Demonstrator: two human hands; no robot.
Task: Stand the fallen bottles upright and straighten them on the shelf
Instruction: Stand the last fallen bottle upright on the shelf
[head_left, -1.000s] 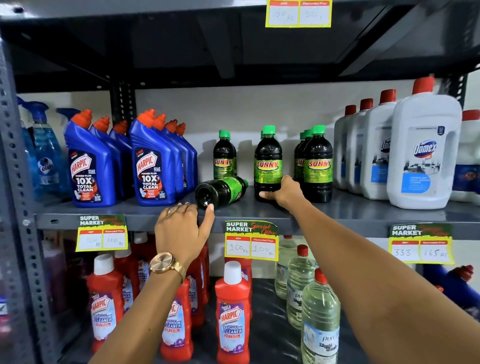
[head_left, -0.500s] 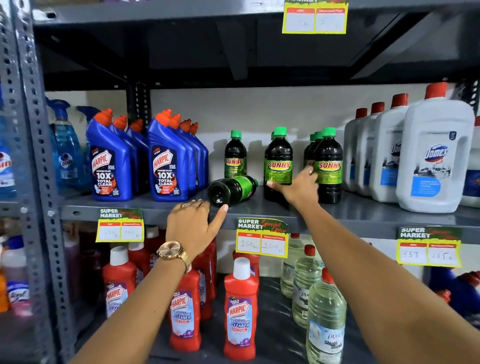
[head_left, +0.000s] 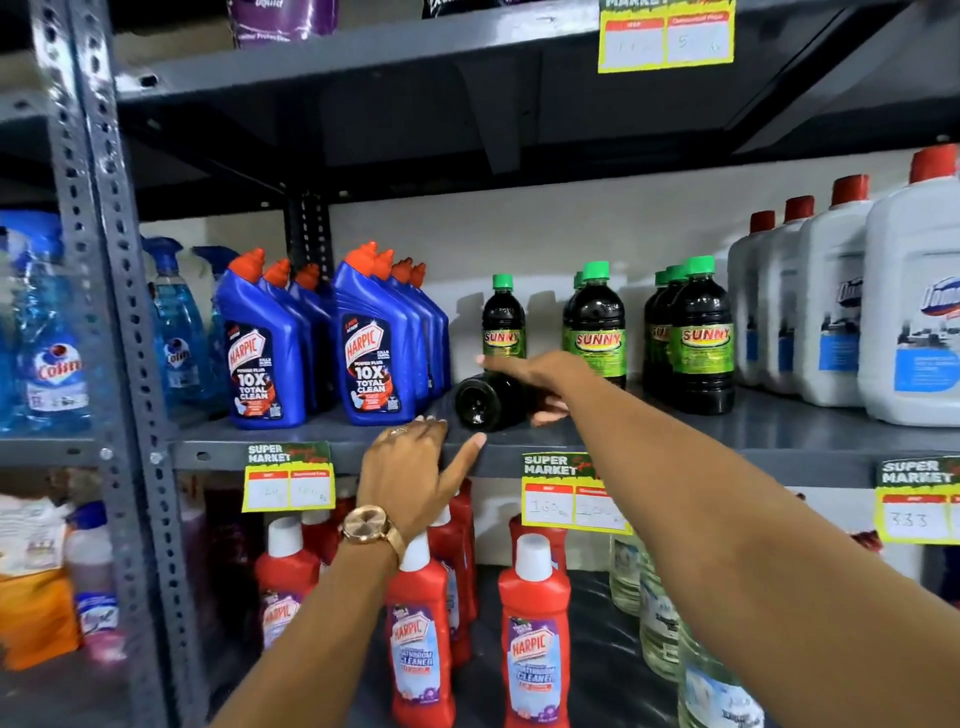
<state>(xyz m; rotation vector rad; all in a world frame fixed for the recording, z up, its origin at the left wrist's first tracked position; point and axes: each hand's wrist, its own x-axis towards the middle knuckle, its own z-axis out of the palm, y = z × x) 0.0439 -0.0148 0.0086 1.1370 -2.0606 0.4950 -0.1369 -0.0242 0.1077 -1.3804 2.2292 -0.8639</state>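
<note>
A dark Sunny bottle (head_left: 480, 402) lies on its side on the grey middle shelf (head_left: 779, 431), its round base facing me. My right hand (head_left: 535, 371) is closed over its body, fingers across the top and thumb on the near side. My left hand (head_left: 410, 467), with a gold watch on the wrist, rests on the shelf's front edge just left of the bottle, fingers apart and holding nothing. Other green-capped Sunny bottles stand upright behind: one (head_left: 503, 327) at the back left, a pair (head_left: 597, 332) in the middle, a group (head_left: 698, 338) to the right.
Blue Harpic bottles (head_left: 374, 353) crowd the shelf left of the fallen bottle. White Domex jugs (head_left: 909, 312) stand on the right. Blue spray bottles (head_left: 176, 332) sit far left behind a steel post (head_left: 104, 260). Red Harpic bottles (head_left: 535, 649) and clear bottles (head_left: 660, 623) fill the shelf below.
My right hand left the upright Sunny bottle and moved left onto the fallen one. The left hand stayed on the shelf edge. The camera came closer.
</note>
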